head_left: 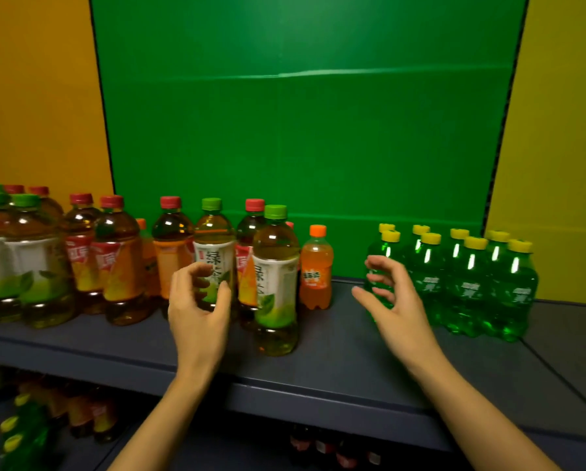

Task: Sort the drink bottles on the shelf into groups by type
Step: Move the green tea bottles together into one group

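The left hand (196, 300) is curling loosely before a green tea bottle (214, 239) standing mid-shelf (335, 338); whether it is gripping cannot be told. The right hand (397, 307) is hovering spread and empty beside the green soda bottles (471, 283).

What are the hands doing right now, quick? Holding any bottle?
Left hand: open, fingers loosely curved in front of the green-capped tea bottle, holding nothing.
Right hand: open, fingers spread in front of the green soda bottles, holding nothing.
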`<act>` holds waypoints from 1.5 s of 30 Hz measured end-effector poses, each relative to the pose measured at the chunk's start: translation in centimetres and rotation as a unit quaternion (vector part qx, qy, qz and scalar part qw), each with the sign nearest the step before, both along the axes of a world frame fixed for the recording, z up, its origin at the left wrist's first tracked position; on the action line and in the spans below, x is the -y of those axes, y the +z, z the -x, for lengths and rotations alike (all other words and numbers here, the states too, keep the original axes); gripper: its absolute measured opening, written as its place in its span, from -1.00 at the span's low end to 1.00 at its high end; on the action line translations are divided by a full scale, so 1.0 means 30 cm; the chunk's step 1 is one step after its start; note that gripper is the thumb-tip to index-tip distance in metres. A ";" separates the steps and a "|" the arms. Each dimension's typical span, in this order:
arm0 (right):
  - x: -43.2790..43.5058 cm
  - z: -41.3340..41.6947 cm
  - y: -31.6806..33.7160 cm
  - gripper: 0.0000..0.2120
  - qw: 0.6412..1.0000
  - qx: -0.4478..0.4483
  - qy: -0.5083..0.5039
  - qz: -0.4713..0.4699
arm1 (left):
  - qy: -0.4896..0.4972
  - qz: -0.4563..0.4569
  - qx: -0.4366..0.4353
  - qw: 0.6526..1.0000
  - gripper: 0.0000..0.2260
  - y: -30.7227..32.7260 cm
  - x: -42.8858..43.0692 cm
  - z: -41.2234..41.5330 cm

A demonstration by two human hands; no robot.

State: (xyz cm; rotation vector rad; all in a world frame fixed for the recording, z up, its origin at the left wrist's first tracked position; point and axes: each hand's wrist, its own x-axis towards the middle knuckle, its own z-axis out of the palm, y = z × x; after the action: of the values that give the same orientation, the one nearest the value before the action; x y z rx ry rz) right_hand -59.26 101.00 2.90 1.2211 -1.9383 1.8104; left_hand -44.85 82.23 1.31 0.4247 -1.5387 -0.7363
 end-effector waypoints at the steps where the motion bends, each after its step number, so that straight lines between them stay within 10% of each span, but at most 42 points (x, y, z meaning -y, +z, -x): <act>1: 0.051 -0.029 -0.008 -0.59 1.000 0.008 0.009 -0.004 | 0.006 -0.007 0.015 1.000 -0.71 -0.001 0.043 -0.008; 13: 0.415 -0.213 -0.086 -0.01 0.996 0.060 -0.067 -0.002 | -0.011 0.017 0.181 0.983 -0.29 -0.033 0.210 0.049; 45: 0.367 -0.177 -0.085 -0.22 0.996 0.086 -0.013 0.019 | -0.015 -0.039 0.128 0.991 -0.31 -0.041 0.219 -0.006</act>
State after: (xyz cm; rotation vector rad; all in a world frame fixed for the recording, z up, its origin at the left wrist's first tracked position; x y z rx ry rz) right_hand -53.96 90.00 0.36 1.0537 -1.9888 1.9880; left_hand -44.68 75.67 0.08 0.5723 -1.7626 -0.7916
